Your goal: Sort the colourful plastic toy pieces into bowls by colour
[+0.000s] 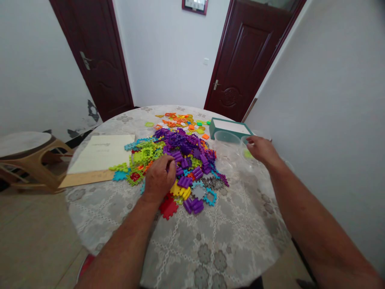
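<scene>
A large heap of interlocking plastic building pieces (180, 138) in purple, lime, blue, yellow and red lies mid-table. My left hand (161, 176) rests at the heap's near left side, its fingers curled among purple ribbed pieces; what they hold, if anything, is hidden. To the right, my right hand (261, 149) is over a clear plastic tub (243, 145), fingers bent together near its rim. Whatever is between those fingertips is too small to make out. A lime green piece (247, 153) shows in that tub. Beside it stands another clear tub (227, 140).
Orange and yellow pieces (179, 120) lie scattered behind the heap. A green-edged white box (231, 126) is at the back right. A cream board (102, 152) lies at the left on the patterned tablecloth (186, 245). A wooden stool (39, 156) stands left of the table.
</scene>
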Motion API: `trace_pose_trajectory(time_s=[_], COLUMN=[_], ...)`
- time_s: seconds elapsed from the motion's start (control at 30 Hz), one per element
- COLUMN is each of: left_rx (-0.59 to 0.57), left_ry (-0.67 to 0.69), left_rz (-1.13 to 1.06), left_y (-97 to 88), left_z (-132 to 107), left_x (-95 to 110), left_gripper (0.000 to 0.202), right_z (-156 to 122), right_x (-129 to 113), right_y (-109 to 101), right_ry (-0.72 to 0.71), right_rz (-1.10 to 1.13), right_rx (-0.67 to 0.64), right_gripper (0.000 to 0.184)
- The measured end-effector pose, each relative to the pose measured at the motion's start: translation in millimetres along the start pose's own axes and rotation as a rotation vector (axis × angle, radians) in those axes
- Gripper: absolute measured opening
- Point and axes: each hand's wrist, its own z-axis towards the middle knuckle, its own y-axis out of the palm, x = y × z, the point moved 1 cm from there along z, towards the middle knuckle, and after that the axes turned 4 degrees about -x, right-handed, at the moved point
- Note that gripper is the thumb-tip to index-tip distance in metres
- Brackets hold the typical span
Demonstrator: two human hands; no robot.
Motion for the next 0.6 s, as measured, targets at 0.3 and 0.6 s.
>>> trace_pose_trajectory(time_s=[0.3, 0.6], left_rx=[-0.150, -0.157], left_ry=[0.153, 0.153], left_rz=[0.007, 0.018], left_y=[7.8, 6.9], left_z=[-6, -7], left_x=[9, 11], left_gripper=[0.018, 0.020], right_z=[-111, -109], right_x=[-166, -154], right_y=[41, 57], right_ry=[-0.417, -0.389], right_rz=[0.237, 0.320], right_rx=[-0.125, -0.075], right_gripper=[0.069, 0.065])
